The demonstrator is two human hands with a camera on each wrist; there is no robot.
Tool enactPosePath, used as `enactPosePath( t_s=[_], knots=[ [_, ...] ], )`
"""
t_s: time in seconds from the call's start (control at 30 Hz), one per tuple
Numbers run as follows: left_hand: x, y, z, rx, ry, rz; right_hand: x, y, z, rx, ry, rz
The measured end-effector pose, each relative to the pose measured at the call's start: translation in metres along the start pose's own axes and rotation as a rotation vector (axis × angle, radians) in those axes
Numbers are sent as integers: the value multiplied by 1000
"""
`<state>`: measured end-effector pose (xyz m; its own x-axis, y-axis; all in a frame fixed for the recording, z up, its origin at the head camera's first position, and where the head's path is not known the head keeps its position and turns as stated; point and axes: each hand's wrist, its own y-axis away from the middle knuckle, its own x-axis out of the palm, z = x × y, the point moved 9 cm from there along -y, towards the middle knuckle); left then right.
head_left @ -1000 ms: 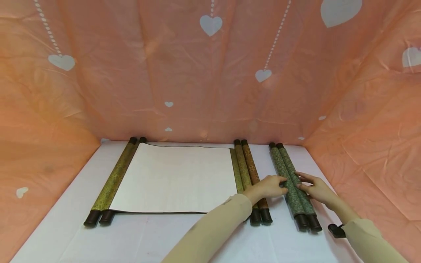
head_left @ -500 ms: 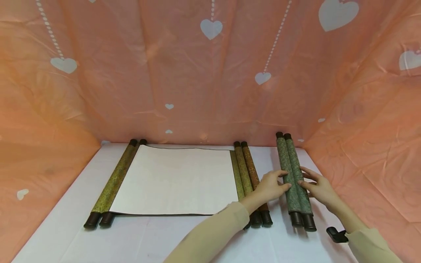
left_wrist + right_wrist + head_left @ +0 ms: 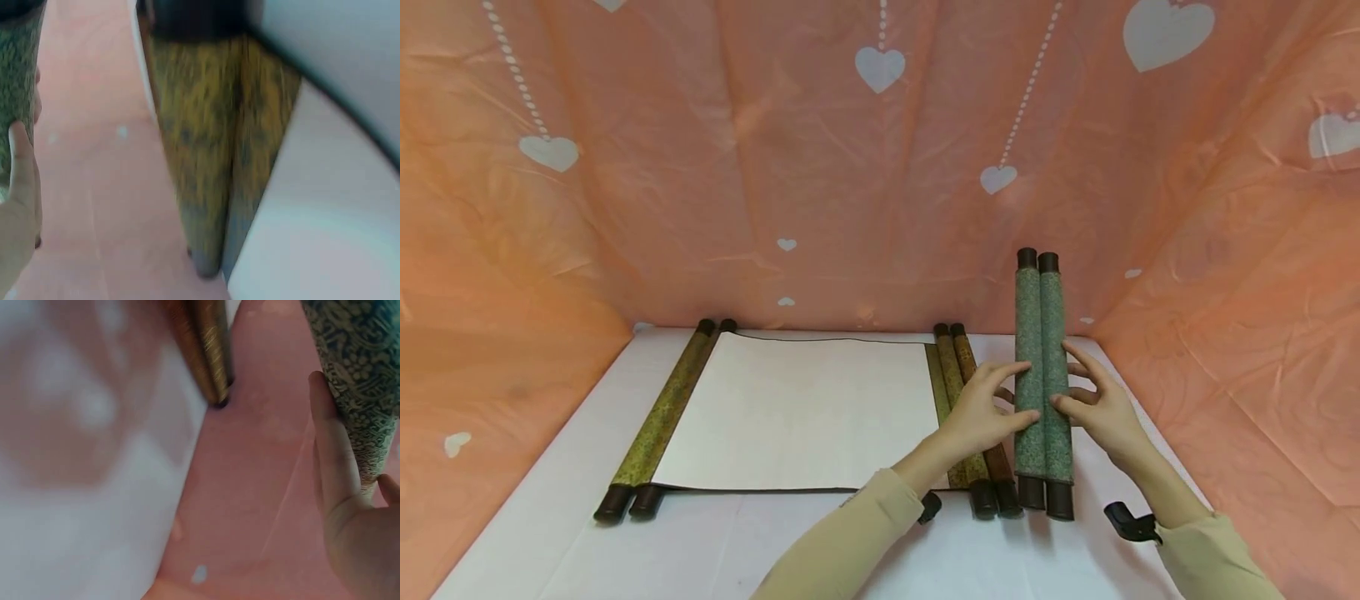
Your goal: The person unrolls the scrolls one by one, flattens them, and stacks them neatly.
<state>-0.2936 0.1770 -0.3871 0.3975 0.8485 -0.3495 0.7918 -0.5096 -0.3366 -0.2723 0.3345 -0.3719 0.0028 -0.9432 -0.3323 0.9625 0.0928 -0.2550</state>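
A green patterned scroll [image 3: 1030, 333], rolled up on two parallel rods with dark end caps, is held up off the table in the head view. My left hand [image 3: 988, 408] grips its left rod between fingers and thumb. On the other side, my right hand [image 3: 1101, 408] holds the right rod the same way. The right wrist view shows the fingers [image 3: 337, 450] along the scroll's patterned cover [image 3: 359, 369]. Left of the hands lies an unrolled scroll [image 3: 805, 408] with a blank white sheet, its yellow-green left roll [image 3: 670, 408] lying at the far side.
A yellow-green roll [image 3: 953, 375] and a brown roll [image 3: 966, 358] lie side by side at the white sheet's right edge, partly behind the left hand. White cloth [image 3: 760, 542] covers the table. A peach curtain [image 3: 700, 208] with hearts encloses the back and sides.
Both hands have lifted the green scroll from the table, tilted its far end upward and brought it to the left. The unrolled scroll and the other rolls have stayed in place.
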Motion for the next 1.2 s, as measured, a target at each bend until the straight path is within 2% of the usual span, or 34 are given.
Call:
enactPosePath(
  t_s=[0.2,0.4,0.7,1.0,1.2],
  knots=[
    [-41,15,-4,93,-22,29,44,-5,20,-76,-2,47],
    [-83,36,2,92,-27,-21,91,-10,24,-89,-87,108],
    [-138,66,24,57,-102,-148,155,-14,26,-143,-93,118],
    [-174,94,34,-33,-141,-240,201,-14,26,-111,-212,151],
    [-183,107,39,-39,-147,-255,216,-12,24,-100,-185,157]
  ],
)
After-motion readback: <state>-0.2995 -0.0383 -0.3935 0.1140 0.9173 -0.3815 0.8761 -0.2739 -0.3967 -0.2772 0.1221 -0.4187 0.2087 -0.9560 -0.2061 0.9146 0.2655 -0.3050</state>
